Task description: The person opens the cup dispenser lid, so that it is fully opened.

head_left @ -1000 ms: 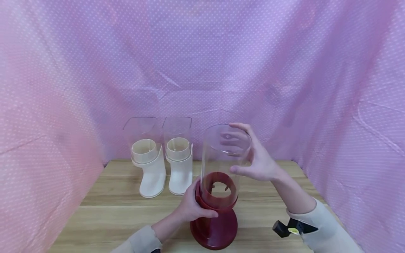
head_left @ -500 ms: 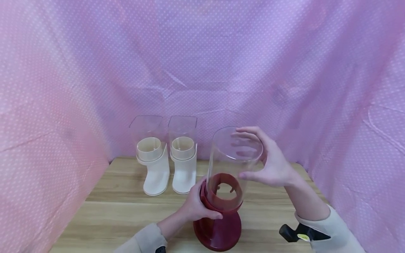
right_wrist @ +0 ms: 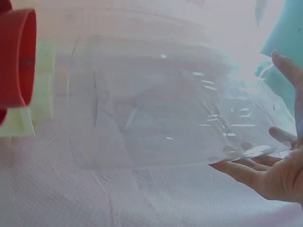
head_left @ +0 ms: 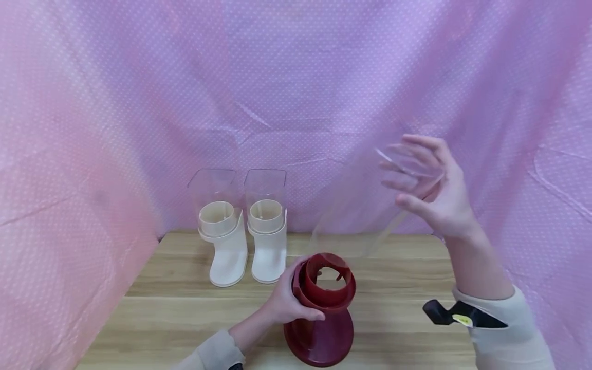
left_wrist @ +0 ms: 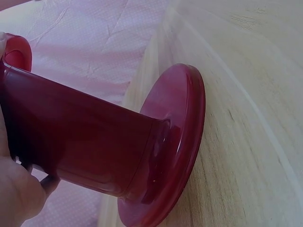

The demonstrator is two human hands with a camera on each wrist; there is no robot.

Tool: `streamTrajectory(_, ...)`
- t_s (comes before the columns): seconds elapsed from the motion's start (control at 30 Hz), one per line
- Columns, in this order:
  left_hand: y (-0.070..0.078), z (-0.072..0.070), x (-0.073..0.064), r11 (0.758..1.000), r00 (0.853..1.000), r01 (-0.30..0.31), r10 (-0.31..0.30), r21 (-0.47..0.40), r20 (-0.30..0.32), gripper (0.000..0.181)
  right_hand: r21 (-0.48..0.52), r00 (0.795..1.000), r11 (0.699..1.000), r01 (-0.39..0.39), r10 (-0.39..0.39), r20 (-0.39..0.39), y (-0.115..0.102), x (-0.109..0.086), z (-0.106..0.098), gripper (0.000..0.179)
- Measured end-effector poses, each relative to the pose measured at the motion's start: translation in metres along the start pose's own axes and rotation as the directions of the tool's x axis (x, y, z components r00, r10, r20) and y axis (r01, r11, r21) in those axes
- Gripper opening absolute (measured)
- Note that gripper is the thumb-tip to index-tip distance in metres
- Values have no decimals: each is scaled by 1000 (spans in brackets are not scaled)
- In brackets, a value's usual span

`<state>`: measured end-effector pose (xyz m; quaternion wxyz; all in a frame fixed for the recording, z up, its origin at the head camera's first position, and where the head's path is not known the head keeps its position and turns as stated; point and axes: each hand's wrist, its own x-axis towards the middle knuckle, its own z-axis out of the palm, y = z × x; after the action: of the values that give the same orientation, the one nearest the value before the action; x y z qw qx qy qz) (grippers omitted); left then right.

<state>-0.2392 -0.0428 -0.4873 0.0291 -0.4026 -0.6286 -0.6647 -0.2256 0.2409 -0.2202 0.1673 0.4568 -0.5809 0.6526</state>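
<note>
A glossy red stand (head_left: 319,341) has a round foot on the table, an upright column and a ring-shaped holder (head_left: 326,298) at its top. My left hand (head_left: 284,300) grips the stand just under that ring, thumb across the front; in the left wrist view the hand (left_wrist: 19,194) is at the column's upper end. Above and to the right, my right hand (head_left: 444,190) holds a clear cylinder (right_wrist: 156,109) by its upper end, fingers and thumb around the wall. The cylinder is tilted, blurred in the head view, and its lower end is apart from the red ring.
Two white stands (head_left: 228,264) with clear squarish containers (head_left: 265,182) on top are side by side at the back left of the wooden table (head_left: 185,318). A pink dotted curtain (head_left: 296,77) surrounds the table's back and sides.
My right hand has lifted the clear cylinder up and to the right, out of the red ring where it was seated. My left hand keeps its grip on the red stand.
</note>
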Motion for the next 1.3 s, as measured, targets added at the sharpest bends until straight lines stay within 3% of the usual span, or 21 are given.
streamTrajectory(0.1, -1, -2, -1, 1000, 1000, -1, 1, -2, 4, 105, -49, 996, 999, 10, -14, -84, -6, 4, -7, 83)
streamTrajectory(0.23, 0, 0, 1, 1000, 1000, 6, -6, -2, 4, 106, -159, 981, 986, -51, 20, -191, -4, 5, -16, 88)
streamTrajectory(0.33, 1, 4, 1, 1000, 1000, 15, -15, -14, 8, 105, -304, 966, 941, -147, 70, -250, 8, 0, -25, 93)
streamTrajectory(0.4, 0, 8, -1, 1000, 1000, 16, -16, -20, 10, 105, -464, 958, 858, -221, 101, -269, 21, -9, -31, 94)
streamTrajectory(0.5, -1, 13, -4, 1000, 1000, 13, -13, -23, 3, 105, -697, 949, 650, -304, 140, -284, 43, -28, -36, 98)
streamTrajectory(0.53, -1, 14, -5, 1000, 1000, 10, -10, -21, -2, 105, -737, 946, 596, -318, 148, -289, 51, -35, -37, 99)
streamTrajectory(0.57, -2, 14, -5, 1000, 1000, 11, -11, -23, -8, 105, -754, 943, 568, -330, 158, -294, 60, -42, -39, 100)
streamTrajectory(0.63, -2, 14, -5, 1000, 1000, 7, -8, -25, -14, 106, -752, 931, 550, -363, 189, -311, 76, -53, -41, 98)
streamTrajectory(0.8, -2, 12, -1, 1000, 1000, -8, 8, -16, -15, 106, -696, 899, 569, -438, 273, -342, 112, -70, -47, 89)
streamTrajectory(1.0, -3, 11, -1, 999, 999, -36, 36, -14, 0, 109, -673, 873, 556, -488, 315, -373, 140, -79, -47, 94)
streamTrajectory(1.3, -3, 9, 0, 999, 999, -31, 31, -23, 11, 112, -691, 845, 488, -534, 338, -414, 168, -89, -53, 97)
